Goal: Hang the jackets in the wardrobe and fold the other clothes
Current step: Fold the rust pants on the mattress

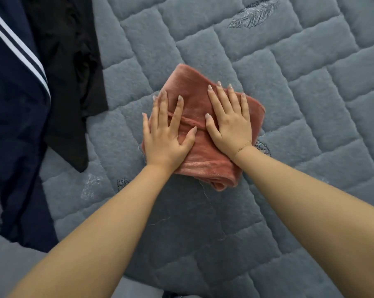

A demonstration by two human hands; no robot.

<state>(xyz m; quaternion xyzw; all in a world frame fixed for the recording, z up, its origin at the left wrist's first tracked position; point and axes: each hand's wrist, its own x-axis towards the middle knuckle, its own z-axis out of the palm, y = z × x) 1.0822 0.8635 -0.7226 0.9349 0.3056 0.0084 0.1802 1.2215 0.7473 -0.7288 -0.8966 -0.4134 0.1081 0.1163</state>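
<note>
Clothes lie on a grey quilted mattress stitched into padded blocks, which fills nearly the whole view. Along its left edge sprawls a navy jacket with white stripes, unfolded and running from the top of the view down toward the near left corner. Partly over it and just to its right lies a black garment, also loose and crumpled. Well apart from both, near the middle of the mattress, sits a pink cloth folded into a thick, roughly square bundle with its layered edge toward the person. Both hands lie flat on top of it, side by side, palms down. The left hand presses the bundle's left half with fingers straight and spread, gripping nothing. The right hand presses the right half likewise, fingers straight. A thin bracelet circles the right wrist.
</note>
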